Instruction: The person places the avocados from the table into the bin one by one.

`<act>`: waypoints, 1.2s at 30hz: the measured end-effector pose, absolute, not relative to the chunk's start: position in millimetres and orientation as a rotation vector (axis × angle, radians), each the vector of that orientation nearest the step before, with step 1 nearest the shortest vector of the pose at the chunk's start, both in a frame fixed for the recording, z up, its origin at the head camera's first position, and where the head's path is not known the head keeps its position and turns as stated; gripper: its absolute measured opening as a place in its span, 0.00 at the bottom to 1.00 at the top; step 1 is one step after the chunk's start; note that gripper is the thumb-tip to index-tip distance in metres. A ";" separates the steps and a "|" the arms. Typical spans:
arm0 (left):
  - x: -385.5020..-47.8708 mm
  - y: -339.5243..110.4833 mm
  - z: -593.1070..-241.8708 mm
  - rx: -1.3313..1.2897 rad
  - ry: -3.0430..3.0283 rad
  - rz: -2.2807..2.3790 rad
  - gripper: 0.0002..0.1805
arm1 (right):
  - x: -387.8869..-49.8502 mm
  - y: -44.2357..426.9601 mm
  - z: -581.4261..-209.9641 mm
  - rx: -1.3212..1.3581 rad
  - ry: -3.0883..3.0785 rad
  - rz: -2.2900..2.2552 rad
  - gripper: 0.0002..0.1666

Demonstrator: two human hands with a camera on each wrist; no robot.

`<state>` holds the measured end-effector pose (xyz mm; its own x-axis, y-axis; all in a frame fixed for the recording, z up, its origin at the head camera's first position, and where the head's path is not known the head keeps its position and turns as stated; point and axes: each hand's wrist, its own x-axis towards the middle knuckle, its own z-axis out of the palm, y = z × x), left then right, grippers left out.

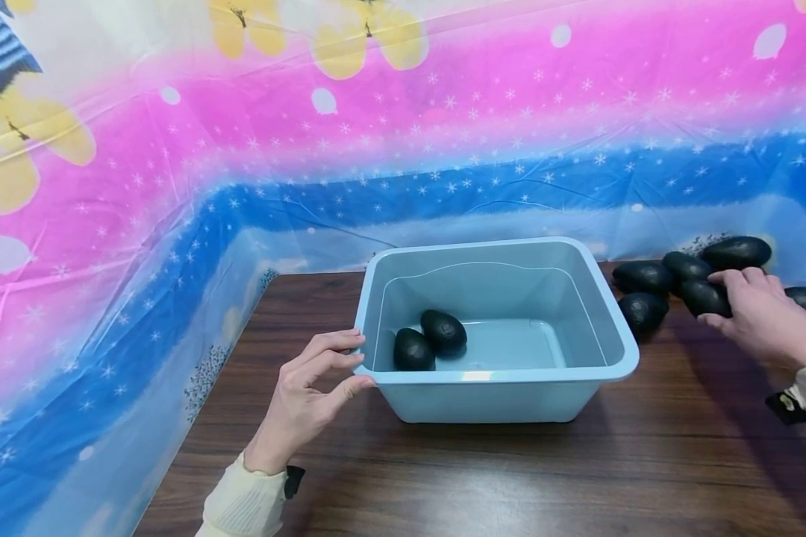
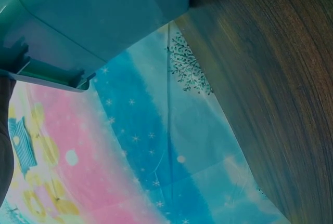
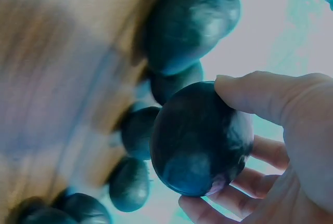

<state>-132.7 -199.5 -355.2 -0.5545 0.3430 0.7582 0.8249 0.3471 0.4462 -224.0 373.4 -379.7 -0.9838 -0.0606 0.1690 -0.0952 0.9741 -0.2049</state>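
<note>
In the head view, a light blue plastic bin [image 1: 490, 399] stands on the table, with two dark avocados [image 1: 445, 333] at its inner left. My left hand [image 1: 309, 391] holds the bin's front left rim corner, fingertips at the side and thumb at the front. Only a dark sliver of that hand [image 2: 5, 141] shows in the left wrist view, below the bin's rim. Right of the bin, my right hand [image 1: 762, 309] grips an avocado [image 1: 705, 298] between thumb and fingers. The right wrist view shows this avocado [image 3: 200, 141] close up, with the fingertips along its side.
Several more avocados [image 1: 643, 277] lie in a loose group around my right hand, beside the bin's right wall. Behind the brown wooden table [image 1: 497, 477] hangs a pink and blue patterned sheet [image 1: 443, 134], which also runs along the table's left edge.
</note>
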 end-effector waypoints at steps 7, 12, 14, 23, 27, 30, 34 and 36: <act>-122.0 -190.8 -336.5 -1.027 -2.049 -1.144 0.13 | -227.1 357.8 -352.8 0.216 -2.902 0.266 0.35; -121.6 -190.4 -335.2 -1.028 -2.047 -1.151 0.13 | -227.7 344.1 -331.7 0.318 -2.846 0.247 0.36; -121.8 -190.7 -335.7 -1.025 -2.052 -1.151 0.14 | -227.3 338.1 -323.9 0.349 -2.830 0.238 0.35; -122.2 -191.1 -336.9 -1.011 -2.063 -1.139 0.15 | -219.9 308.9 -292.4 0.424 -2.787 0.220 0.37; -124.5 -192.7 -341.0 -1.005 -2.064 -1.145 0.14 | -216.4 297.1 -280.9 0.469 -2.766 0.217 0.38; -124.8 -192.5 -341.4 -1.004 -2.063 -1.151 0.15 | -212.9 288.7 -274.0 0.488 -2.768 0.225 0.39; -122.7 -190.3 -337.3 -1.012 -2.052 -1.156 0.17 | -209.0 277.9 -265.3 0.543 -2.738 0.235 0.40; -122.9 -190.1 -336.8 -1.021 -2.043 -1.153 0.17 | -206.6 273.1 -261.3 0.588 -2.704 0.239 0.40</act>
